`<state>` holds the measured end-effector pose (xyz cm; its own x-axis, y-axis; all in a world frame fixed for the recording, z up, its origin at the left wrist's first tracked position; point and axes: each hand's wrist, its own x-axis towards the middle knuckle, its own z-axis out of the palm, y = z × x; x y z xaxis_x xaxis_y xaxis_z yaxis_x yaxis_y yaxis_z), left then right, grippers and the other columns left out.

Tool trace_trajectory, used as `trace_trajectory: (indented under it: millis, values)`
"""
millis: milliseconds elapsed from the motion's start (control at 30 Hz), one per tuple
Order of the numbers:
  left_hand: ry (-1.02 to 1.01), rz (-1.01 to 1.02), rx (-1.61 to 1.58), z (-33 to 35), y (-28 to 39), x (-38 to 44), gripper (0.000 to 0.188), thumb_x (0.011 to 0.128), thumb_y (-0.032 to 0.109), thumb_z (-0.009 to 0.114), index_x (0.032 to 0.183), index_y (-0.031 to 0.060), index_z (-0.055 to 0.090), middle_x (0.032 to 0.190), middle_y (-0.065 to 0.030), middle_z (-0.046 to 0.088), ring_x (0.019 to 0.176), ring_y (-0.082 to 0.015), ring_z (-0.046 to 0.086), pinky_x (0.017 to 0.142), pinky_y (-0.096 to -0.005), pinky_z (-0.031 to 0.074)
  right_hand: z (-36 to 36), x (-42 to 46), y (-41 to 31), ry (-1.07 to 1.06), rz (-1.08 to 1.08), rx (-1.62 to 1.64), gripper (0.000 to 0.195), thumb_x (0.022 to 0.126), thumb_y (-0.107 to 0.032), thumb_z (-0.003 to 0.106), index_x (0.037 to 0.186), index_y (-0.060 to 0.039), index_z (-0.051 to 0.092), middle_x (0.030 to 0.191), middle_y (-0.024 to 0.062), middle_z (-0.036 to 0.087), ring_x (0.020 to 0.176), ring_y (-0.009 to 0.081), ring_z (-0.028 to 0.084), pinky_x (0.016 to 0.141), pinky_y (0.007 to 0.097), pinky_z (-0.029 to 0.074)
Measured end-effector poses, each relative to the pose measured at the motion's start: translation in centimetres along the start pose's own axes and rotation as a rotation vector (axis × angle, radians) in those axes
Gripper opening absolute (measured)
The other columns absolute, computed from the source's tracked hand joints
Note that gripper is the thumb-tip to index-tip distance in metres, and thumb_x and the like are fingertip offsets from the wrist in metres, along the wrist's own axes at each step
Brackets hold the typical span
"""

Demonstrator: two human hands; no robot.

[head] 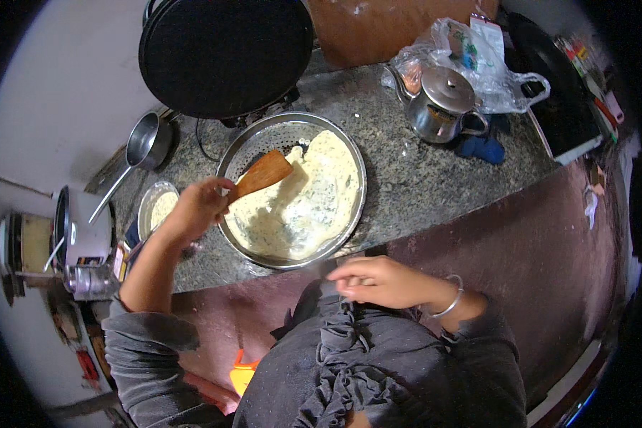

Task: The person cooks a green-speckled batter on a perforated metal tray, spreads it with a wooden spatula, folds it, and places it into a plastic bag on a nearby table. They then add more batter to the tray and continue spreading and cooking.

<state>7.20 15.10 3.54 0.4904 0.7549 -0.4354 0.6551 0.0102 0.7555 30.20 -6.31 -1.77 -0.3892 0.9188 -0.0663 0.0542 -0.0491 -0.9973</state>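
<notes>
My left hand (200, 206) grips the handle of a wooden spatula (265, 172). The spatula's broad blade is over a round perforated steel tray (361, 184). Across much of the tray lies a pale batter-like mass (329, 176) flecked with green; some of the holed bottom shows at the upper left. Whether the blade touches the mass is hard to tell. My right hand (380, 281), with a bangle at the wrist, is in front of my body below the tray's near rim. Its fingers are curled in, and I see nothing in them.
A large black griddle (224, 59) stands behind the tray. A steel saucepan (148, 142), a bowl of pale food (163, 208) and a rice cooker (88, 230) are at left. Rightward are a steel teapot (441, 109), a plastic bag (481, 69) and a blue cloth (481, 150).
</notes>
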Motion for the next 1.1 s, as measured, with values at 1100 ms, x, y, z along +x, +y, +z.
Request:
trace_trajectory:
  millis: [1100]
  values:
    - [-0.097,0.819,0.746,0.6,1.4,10.8,0.027,0.074,0.016,0.055,0.101,0.015,0.057,0.09,-0.0094,0.057,0.083,-0.0277,0.052,0.073,-0.0349,0.041,8.5,-8.1,5.7,0.695,0.68,0.364,0.026,0.08,-0.019,0.051,0.097,0.0001,0.053,0.077,0.0041,0.057,0.067,0.0094,0.054,0.057,0.0221,0.044]
